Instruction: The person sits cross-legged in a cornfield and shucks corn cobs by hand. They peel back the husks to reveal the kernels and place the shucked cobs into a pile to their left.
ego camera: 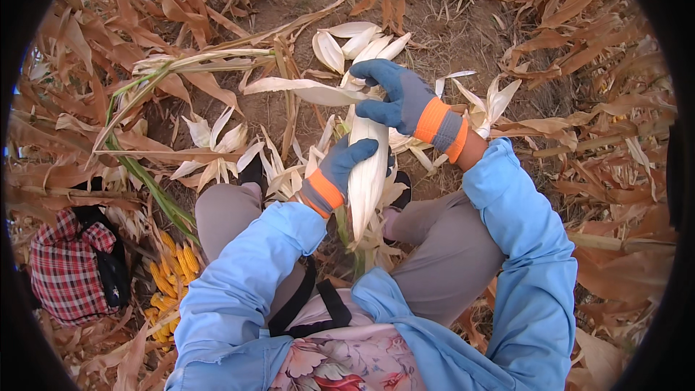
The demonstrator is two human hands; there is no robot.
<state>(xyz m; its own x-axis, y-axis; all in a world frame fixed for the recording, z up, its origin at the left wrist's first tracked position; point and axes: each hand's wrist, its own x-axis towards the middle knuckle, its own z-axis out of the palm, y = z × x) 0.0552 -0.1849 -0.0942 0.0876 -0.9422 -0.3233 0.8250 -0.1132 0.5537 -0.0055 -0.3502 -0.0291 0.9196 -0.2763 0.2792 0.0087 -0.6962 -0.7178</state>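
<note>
An ear of corn in pale dry husk (367, 174) stands lengthwise between my knees. My left hand (347, 160), in a blue-grey glove with an orange cuff, is wrapped round its middle, thumb on top. Over the ear's far end curves my right hand (399, 95), gloved alike, with thumb and fingers apart. One loose husk leaf (309, 91) sticks out leftward beside those fingers; whether they grip any husk, I cannot tell. Just beyond, more peeled husk leaves (355, 43) fan out over the soil.
Bare yellow corn ears (172, 277) are piled at my left, next to a red plaid cloth item (70, 269). Empty-looking husks (214, 141) lie around my feet. Dry corn stalks and leaves (586, 49) border both sides, with brown soil (320, 5) ahead.
</note>
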